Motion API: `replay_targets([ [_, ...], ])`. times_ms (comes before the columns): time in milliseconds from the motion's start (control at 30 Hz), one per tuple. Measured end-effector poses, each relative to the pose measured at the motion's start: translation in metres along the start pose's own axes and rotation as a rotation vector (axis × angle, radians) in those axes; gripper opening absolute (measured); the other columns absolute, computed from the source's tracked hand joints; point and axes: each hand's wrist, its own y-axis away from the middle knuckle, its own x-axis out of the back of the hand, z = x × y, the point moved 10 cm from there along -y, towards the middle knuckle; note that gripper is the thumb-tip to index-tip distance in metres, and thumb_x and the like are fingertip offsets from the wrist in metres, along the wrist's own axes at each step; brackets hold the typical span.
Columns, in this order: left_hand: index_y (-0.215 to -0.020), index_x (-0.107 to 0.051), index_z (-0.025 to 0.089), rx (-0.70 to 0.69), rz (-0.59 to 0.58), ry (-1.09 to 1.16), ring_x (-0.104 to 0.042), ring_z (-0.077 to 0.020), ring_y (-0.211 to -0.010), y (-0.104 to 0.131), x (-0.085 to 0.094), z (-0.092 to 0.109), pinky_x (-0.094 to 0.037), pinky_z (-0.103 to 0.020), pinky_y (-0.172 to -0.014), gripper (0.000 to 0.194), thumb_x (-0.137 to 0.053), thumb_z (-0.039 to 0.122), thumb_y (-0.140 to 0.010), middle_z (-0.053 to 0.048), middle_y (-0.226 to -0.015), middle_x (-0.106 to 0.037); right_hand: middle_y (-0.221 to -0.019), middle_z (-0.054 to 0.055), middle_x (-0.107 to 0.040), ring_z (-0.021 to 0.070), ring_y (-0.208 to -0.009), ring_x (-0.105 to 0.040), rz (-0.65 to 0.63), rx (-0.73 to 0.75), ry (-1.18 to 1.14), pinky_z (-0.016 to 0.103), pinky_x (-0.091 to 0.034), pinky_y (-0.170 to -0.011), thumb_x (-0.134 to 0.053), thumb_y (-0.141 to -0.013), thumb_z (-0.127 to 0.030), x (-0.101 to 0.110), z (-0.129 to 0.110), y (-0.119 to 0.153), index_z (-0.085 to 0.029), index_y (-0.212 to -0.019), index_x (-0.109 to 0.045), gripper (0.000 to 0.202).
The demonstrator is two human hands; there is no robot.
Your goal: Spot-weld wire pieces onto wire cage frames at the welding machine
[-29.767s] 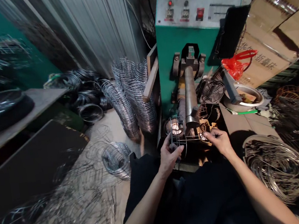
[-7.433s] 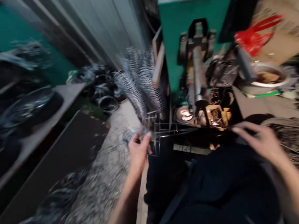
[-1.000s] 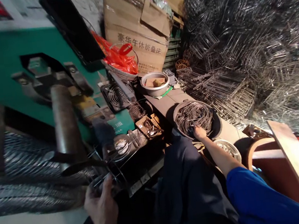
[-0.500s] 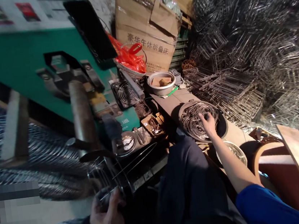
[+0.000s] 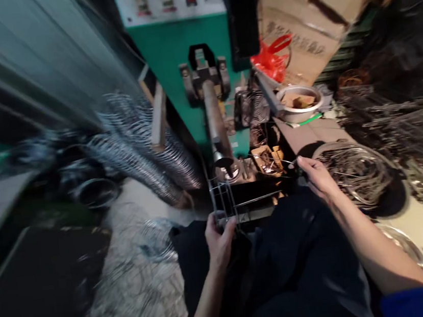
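My left hand is closed on a wire frame of thin metal rods, held low in front of the green machine. The frame stands just below the end of the machine's thick cylindrical arm. My right hand pinches a thin piece of wire that points left toward the frame; blur hides its full shape. Right of that hand lies a round tray heaped with bent wire pieces.
A small cardboard box of metal bits sits beneath the machine. Behind it are a metal bowl, a red plastic bag and a large carton. Stacked wire rings stand left; wire racks pile up at right.
The view has swung left. My right hand has left the tray of wire pieces and come toward the frame with a piece of wire. My left hand still holds the frame, now more upright.
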Motion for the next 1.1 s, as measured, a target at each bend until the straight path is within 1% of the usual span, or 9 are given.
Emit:
replay_targets([
  [67,-0.095,-0.053,0.019,-0.01,-0.01,0.0,-0.043,-0.0062,-0.05,0.0,0.001,-0.002,-0.039,-0.017,-0.046,0.04,-0.078,0.044,-0.076,0.008,-0.062,-0.046,-0.066,0.001,-0.058,0.0149,-0.067,-0.052,-0.053,-0.012,-0.01,0.027,-0.041,-0.066,-0.069,-0.078,-0.061,-0.024,0.003,0.005,-0.019,-0.064,-0.065,0.045],
  [133,-0.095,-0.052,0.019,-0.008,-0.016,0.014,-0.04,-0.0057,-0.048,0.001,0.001,-0.003,-0.038,-0.016,-0.045,0.039,-0.077,0.044,-0.077,0.009,-0.061,-0.043,-0.064,0.001,-0.056,0.0137,-0.065,-0.049,-0.079,0.019,0.001,0.027,-0.039,-0.065,-0.07,-0.08,-0.058,-0.042,0.004,0.009,-0.019,-0.06,-0.063,0.044],
  [267,-0.097,-0.051,0.02,0.022,-0.03,0.073,-0.037,-0.0055,-0.046,0.004,-0.003,-0.008,-0.035,-0.016,-0.044,0.042,-0.077,0.045,-0.077,0.01,-0.058,-0.039,-0.054,-0.003,-0.04,0.0107,-0.056,-0.036,-0.129,0.063,0.085,0.026,-0.032,-0.056,-0.071,-0.078,-0.057,-0.065,0.008,0.016,-0.019,-0.05,-0.049,0.052],
  [333,-0.098,-0.051,0.02,0.028,-0.032,0.09,-0.037,-0.0057,-0.046,0.005,-0.005,-0.009,-0.035,-0.016,-0.044,0.043,-0.078,0.046,-0.076,0.01,-0.058,-0.039,-0.051,-0.005,-0.032,0.0094,-0.053,-0.029,-0.119,0.053,0.097,0.026,-0.027,-0.052,-0.073,-0.074,-0.059,-0.068,0.014,0.015,-0.02,-0.048,-0.041,0.057],
  [400,-0.098,-0.051,0.02,0.03,-0.029,0.099,-0.037,-0.0058,-0.046,0.004,-0.006,-0.009,-0.036,-0.017,-0.044,0.043,-0.078,0.046,-0.076,0.01,-0.058,-0.041,-0.05,-0.005,-0.03,0.009,-0.052,-0.027,-0.116,0.038,0.084,0.026,-0.026,-0.051,-0.075,-0.071,-0.061,-0.07,0.021,0.013,-0.02,-0.047,-0.039,0.059],
  [567,-0.096,-0.052,0.02,0.025,-0.019,0.107,-0.039,-0.0054,-0.045,0.002,-0.008,-0.006,-0.035,-0.017,-0.045,0.042,-0.078,0.046,-0.076,0.01,-0.058,-0.043,-0.051,-0.003,-0.041,0.011,-0.053,-0.036,-0.165,-0.014,0.048,0.027,-0.032,-0.053,-0.076,-0.068,-0.062,-0.075,0.037,0.003,-0.019,-0.051,-0.052,0.051],
  [700,-0.095,-0.051,0.021,0.046,-0.009,0.147,-0.039,-0.0052,-0.044,0.0,-0.01,-0.007,-0.036,-0.017,-0.045,0.044,-0.08,0.047,-0.074,0.01,-0.057,-0.043,-0.052,-0.002,-0.044,0.0118,-0.054,-0.039,-0.195,-0.045,0.026,0.027,-0.034,-0.054,-0.077,-0.065,-0.062,-0.076,0.046,-0.004,-0.019,-0.051,-0.054,0.05],
  [933,-0.096,-0.051,0.02,0.026,-0.016,0.15,-0.036,-0.005,-0.044,-0.008,-0.014,-0.005,-0.032,-0.017,-0.044,0.042,-0.079,0.045,-0.075,0.011,-0.055,-0.04,-0.052,-0.003,-0.044,0.0111,-0.053,-0.039,-0.187,-0.055,0.008,0.027,-0.036,-0.054,-0.08,-0.06,-0.064,-0.079,0.05,-0.016,-0.019,-0.05,-0.052,0.054],
  [1100,-0.095,-0.053,0.02,0.025,0.009,0.166,-0.034,-0.0047,-0.044,-0.015,-0.015,-0.002,-0.031,-0.016,-0.044,0.045,-0.081,0.046,-0.072,0.011,-0.054,-0.039,-0.051,-0.004,-0.04,0.0097,-0.053,-0.034,-0.196,-0.062,-0.011,0.026,-0.034,-0.054,-0.08,-0.059,-0.064,-0.084,0.048,-0.025,-0.019,-0.049,-0.048,0.056],
])
